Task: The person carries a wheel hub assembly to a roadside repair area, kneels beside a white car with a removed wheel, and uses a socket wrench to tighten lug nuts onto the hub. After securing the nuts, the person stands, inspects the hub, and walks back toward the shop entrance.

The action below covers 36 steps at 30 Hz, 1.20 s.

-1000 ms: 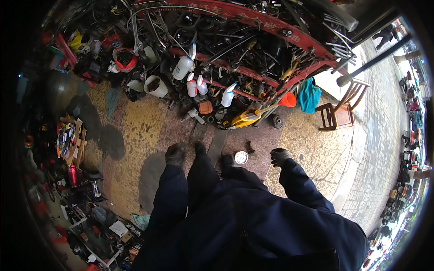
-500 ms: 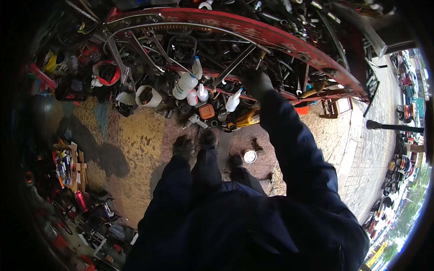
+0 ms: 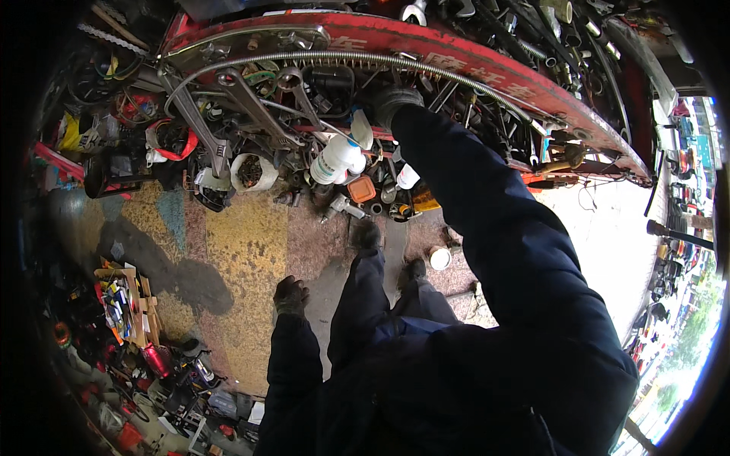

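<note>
My right hand (image 3: pixel 395 105), in a dark glove, reaches into the tool rack behind the spray bottles. Its fingers are hidden among dark tools, so what it touches cannot be made out. Low over the floor hangs my left hand (image 3: pixel 290 295), also gloved, its fingers curled with nothing visible in them. Just below the right hand stands a white spray bottle (image 3: pixel 334 159). Large wrenches (image 3: pixel 255 106) hang left of it along the red rack rail (image 3: pixel 411 38), and a curved metal spring hose (image 3: pixel 304 57) runs across the rail.
Beneath the rack are a bucket of small parts (image 3: pixel 253 173), an orange square dish (image 3: pixel 362 189) and a grey air tool (image 3: pixel 346 208). A white round can (image 3: pixel 439 258) stands on the floor near my feet. At the left lies a cardboard box (image 3: pixel 129 304) of assorted items.
My right hand has moved left along the rack, toward the wrenches and spray bottle. My left hand has moved left and nearer my body. The view has shifted.
</note>
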{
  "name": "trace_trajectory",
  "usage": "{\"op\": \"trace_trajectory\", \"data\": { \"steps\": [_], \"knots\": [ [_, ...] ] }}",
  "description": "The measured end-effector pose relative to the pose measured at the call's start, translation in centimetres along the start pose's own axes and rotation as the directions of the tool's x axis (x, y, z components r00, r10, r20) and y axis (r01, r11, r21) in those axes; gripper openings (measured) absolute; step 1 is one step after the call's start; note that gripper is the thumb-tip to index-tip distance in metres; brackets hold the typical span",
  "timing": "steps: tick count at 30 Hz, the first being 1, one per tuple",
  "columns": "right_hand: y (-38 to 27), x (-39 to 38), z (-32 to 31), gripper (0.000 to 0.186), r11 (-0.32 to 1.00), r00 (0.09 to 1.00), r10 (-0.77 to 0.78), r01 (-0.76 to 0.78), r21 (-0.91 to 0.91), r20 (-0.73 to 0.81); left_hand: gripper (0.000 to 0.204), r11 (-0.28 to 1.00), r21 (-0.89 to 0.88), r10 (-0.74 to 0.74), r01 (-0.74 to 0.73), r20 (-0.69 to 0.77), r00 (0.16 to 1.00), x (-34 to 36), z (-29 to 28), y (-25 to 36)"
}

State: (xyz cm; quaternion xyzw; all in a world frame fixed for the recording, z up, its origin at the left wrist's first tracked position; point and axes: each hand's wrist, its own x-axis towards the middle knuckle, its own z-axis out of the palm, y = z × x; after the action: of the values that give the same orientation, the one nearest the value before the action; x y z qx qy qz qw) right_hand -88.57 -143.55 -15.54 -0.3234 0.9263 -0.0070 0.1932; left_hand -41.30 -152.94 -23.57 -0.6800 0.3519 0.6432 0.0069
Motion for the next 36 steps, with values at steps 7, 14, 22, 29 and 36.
{"op": "trace_trajectory", "data": {
  "steps": [7,14,22,29,36],
  "knots": [
    [3.0,1.0,1.1,0.043,0.993,0.988,-0.092,0.081,-0.086,-0.125,0.038,0.989,-0.133,0.095,-0.066,0.228,0.969,0.3,0.2,-0.3],
    [8.7,-4.7,-2.7,0.036,0.853,0.912,0.049,0.173,0.492,-0.407,0.032,0.972,-0.088,0.231,-0.217,0.519,0.823,-1.4,5.6,2.8],
    [10.3,-23.6,0.5,0.023,-0.627,0.828,0.351,0.554,0.547,-0.437,0.040,0.823,-0.329,0.515,-0.463,0.776,0.364,-13.5,22.1,6.5],
    [15.3,-44.8,6.2,0.030,-0.769,0.868,0.322,0.473,0.430,-0.379,0.028,0.405,-0.494,0.491,-0.769,0.827,-0.273,-30.5,28.7,-0.5],
    [16.0,-69.7,10.6,0.037,-0.599,0.663,0.726,0.741,0.303,-0.184,0.029,0.685,0.172,-0.117,-0.708,0.985,0.127,-41.4,27.9,-15.9]
  ]
}}
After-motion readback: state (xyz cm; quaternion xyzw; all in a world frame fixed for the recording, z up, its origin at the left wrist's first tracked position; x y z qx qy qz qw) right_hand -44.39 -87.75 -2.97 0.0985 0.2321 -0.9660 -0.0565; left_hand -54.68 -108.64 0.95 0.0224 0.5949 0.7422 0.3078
